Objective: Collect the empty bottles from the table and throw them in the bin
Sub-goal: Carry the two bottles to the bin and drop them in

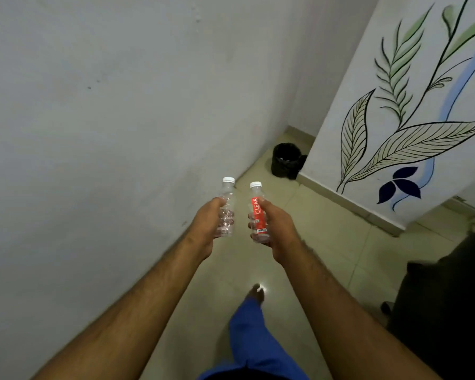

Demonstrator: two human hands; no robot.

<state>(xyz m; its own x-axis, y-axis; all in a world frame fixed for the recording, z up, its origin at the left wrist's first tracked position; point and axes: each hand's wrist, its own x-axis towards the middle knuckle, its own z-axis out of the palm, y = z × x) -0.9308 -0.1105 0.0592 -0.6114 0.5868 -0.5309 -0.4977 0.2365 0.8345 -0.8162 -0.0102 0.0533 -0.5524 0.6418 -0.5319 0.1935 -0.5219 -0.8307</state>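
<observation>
My left hand (207, 224) grips a clear plastic bottle (227, 197) with a white cap and no label, held upright. My right hand (279, 229) grips a second clear bottle (257, 207) with a white cap and a red label, also upright. Both bottles look empty and are held side by side at arm's length, a small gap between them. A black bin (285, 160) lined with a black bag stands on the floor in the far corner, beyond the bottles and slightly to the right.
A plain grey wall (121, 119) runs along the left. A white wall painted with leaves (409, 119) juts out on the right, next to the bin. Beige floor tiles (327, 229) lead to the corner. A dark object (450, 297) sits at the lower right. My blue-trousered leg (247, 333) steps forward.
</observation>
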